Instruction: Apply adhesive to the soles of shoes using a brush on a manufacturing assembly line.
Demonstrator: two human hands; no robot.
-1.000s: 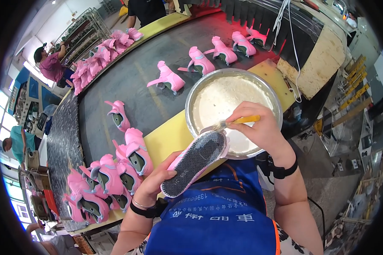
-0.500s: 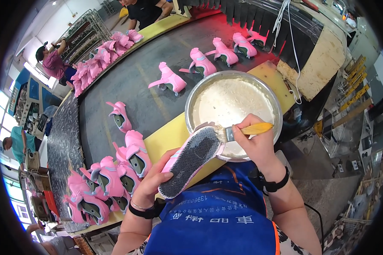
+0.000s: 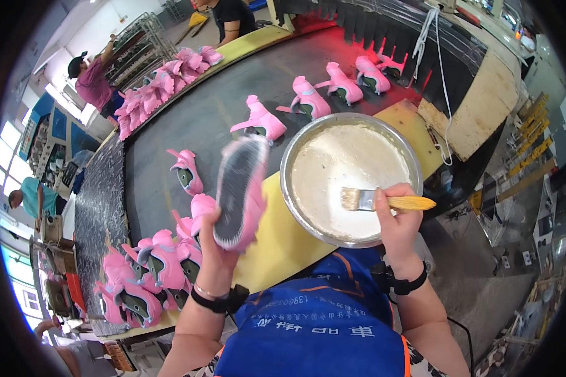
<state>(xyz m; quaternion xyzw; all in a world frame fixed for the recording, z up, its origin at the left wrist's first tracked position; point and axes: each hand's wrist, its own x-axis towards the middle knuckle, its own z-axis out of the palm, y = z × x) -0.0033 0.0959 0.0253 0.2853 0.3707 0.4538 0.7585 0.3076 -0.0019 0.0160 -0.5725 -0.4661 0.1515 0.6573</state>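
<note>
My left hand (image 3: 215,257) grips a pink shoe upper (image 3: 239,195), its dark grey underside turned toward me and somewhat blurred by motion. Its far end is over the dark conveyor belt (image 3: 233,100), left of a metal bowl (image 3: 288,198). In my right hand (image 3: 397,223) is a paintbrush (image 3: 383,200) with a yellow handle, fingers closed round its neck. The pale bristles are above the creamy white liquid (image 3: 352,157) in the bowl. Several more pink uppers (image 3: 163,254) are crowded together left of my left hand.
Single pink uppers (image 3: 264,119) stand along the belt toward a black strip curtain (image 3: 371,38) lit red. A heap of them (image 3: 151,94) lines the far edge. People (image 3: 94,81) are beyond. A yellow ledge (image 3: 273,245) runs along the near side.
The brush has left the shoe upper's underside and moved right, over the bowl. My left hand has carried the upper up and left, tilting it more upright.
</note>
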